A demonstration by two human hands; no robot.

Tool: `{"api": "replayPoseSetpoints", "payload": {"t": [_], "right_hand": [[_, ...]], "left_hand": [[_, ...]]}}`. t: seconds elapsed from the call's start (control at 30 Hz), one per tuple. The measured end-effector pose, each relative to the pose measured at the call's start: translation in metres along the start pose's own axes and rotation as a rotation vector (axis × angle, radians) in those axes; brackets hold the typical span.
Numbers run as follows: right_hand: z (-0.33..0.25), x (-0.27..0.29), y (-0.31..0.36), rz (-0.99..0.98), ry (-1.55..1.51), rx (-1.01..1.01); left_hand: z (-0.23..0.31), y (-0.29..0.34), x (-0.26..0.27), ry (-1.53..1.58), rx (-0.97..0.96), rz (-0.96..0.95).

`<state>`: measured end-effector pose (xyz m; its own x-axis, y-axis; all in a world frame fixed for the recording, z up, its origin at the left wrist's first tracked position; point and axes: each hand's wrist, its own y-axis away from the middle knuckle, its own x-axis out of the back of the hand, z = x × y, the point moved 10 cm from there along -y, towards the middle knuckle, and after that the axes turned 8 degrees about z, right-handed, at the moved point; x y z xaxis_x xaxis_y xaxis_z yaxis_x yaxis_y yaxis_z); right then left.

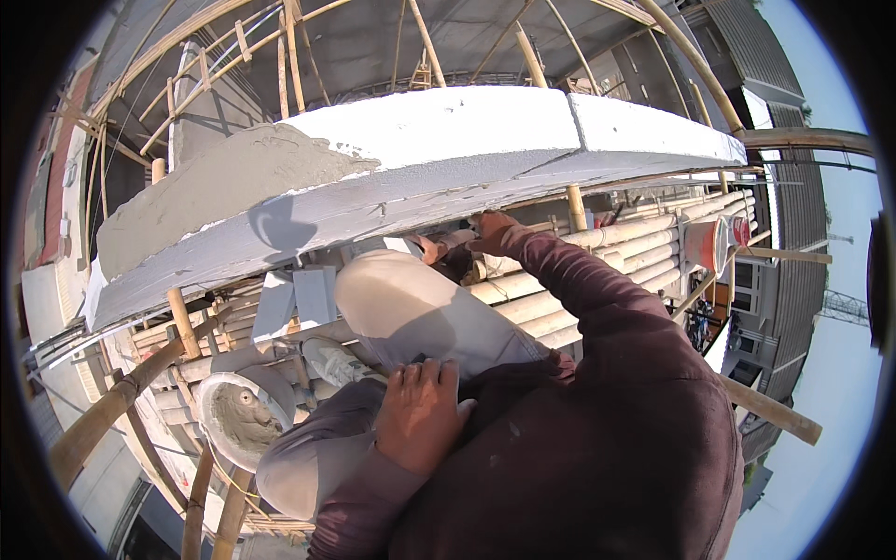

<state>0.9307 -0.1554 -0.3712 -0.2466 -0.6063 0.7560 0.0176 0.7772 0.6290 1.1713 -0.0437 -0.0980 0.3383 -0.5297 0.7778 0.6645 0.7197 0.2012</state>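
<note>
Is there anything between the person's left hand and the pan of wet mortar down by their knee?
Nothing visible blocks it. The left hand rests on the person's bent left knee, and the mortar pan sits just to the left of that knee on the bamboo scaffold. Only the knee itself lies between them.

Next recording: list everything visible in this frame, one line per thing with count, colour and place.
White plastered wall ledge: one, white with a grey wet mortar patch at its left end, across the upper middle.
Bamboo scaffold poles: many, tan, under and behind the ledge.
Round pan of grey mortar: one, whitish, lower left on the scaffold.
Orange-red bucket: one, far right on the poles.
Light grey trouser leg: one knee, centre.
Left hand: resting on the thigh, holding nothing visible.
Right hand: under the ledge; its grip is unclear.
</note>
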Motion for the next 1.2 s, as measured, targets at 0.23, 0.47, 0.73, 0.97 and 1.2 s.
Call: {"api": "replayPoseSetpoints", "payload": {"t": [0.23,0.47,0.73,0.97,1.2], "right_hand": [[0.003,-0.104,-0.057,-0.162,0.089,0.009],[-0.1,-0.123,-0.077,-0.001,-0.076,0.348],[-0.165,-0.088,-0.092,0.009,-0.322,0.509],[-0.153,-0.077,-0.058,0.103,-0.359,0.525],[-0.181,0.014,0.022,0.185,-0.3,0.535]], "left_hand": [[-0.024,0.002,-0.009,-0.027,0.147,-0.028],[-0.033,0.014,-0.011,-0.003,0.265,-0.012],[-0.032,0.029,-0.014,0.07,0.332,-0.025],[-0.045,0.032,0.02,0.095,0.408,0.101],[-0.079,0.045,0.069,0.058,0.516,0.288]]}}
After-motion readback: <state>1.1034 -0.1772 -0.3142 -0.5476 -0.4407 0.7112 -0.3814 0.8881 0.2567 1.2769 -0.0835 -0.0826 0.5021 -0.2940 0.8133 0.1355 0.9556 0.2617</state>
